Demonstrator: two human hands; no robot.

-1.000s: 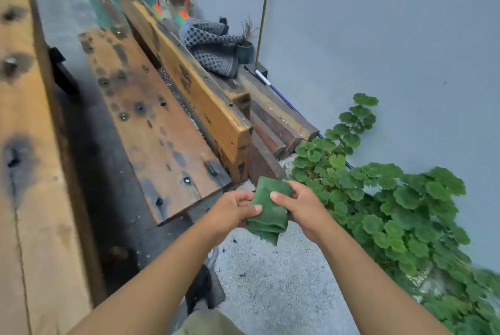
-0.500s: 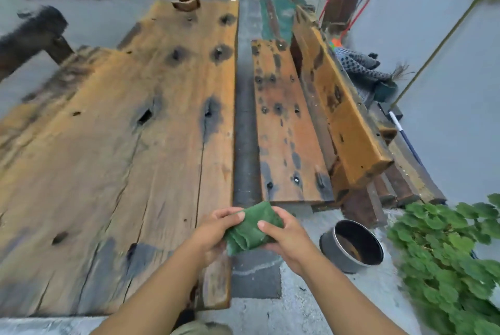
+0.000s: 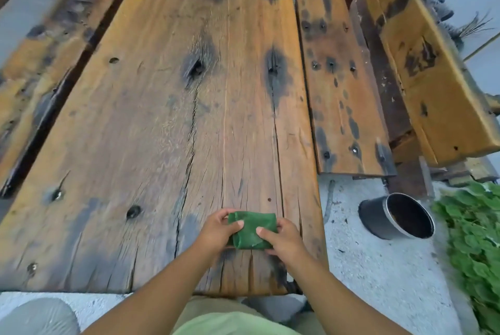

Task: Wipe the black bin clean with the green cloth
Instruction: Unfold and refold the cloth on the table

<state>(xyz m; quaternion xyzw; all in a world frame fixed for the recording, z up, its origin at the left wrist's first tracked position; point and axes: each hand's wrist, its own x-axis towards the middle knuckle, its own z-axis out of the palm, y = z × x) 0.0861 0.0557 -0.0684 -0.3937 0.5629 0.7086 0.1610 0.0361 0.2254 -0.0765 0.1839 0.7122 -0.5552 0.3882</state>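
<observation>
Setting: weathered wooden bench [image 3: 162, 118] outdoors, pale concrete floor [image 3: 378, 267] to its right, leafy plant [image 3: 476, 240] at the far right
Cloth: green cloth [image 3: 253, 230] folded into a small pad, held over the bench's near edge
Hands: left hand [image 3: 216, 231] and right hand [image 3: 284, 240] both pinch the cloth, thumbs on top, one at each side
Bin: black bin [image 3: 397, 217] lies tipped on its side on the floor, mouth toward the camera, well apart from the hands
Cloth handling: likely soft, light and limp; a bunched pad in one palm should suit wiping
Bin handling: looks rigid and light, probably prone to roll; best steadied by the rim with the free hand
</observation>
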